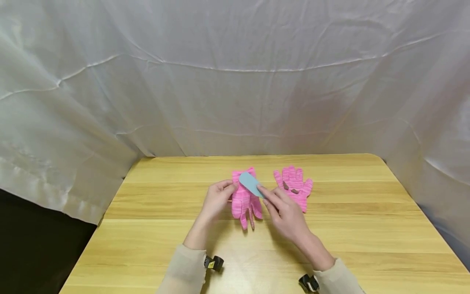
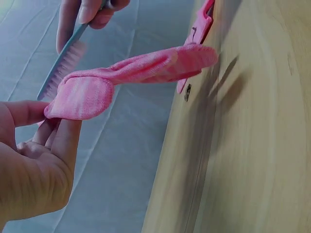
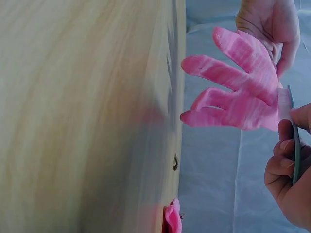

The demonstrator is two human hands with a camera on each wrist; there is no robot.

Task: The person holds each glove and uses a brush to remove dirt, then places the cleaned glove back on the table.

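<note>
Above the table, my left hand pinches a pink knitted glove near its cuff; the glove's fingers hang down toward me. My right hand grips a light-blue brush by its handle. In the left wrist view the brush has pale bristles facing the glove, right at its cuff end. From the right wrist view, the bristles meet the edge of the glove. A second pink glove lies flat on the table to the right, fingers pointing away, with two brown patches on it.
The wooden table spreads out around both hands. Grey-white cloth hangs behind it and at the sides. A black area shows at the lower left. Each wrist carries a small black camera.
</note>
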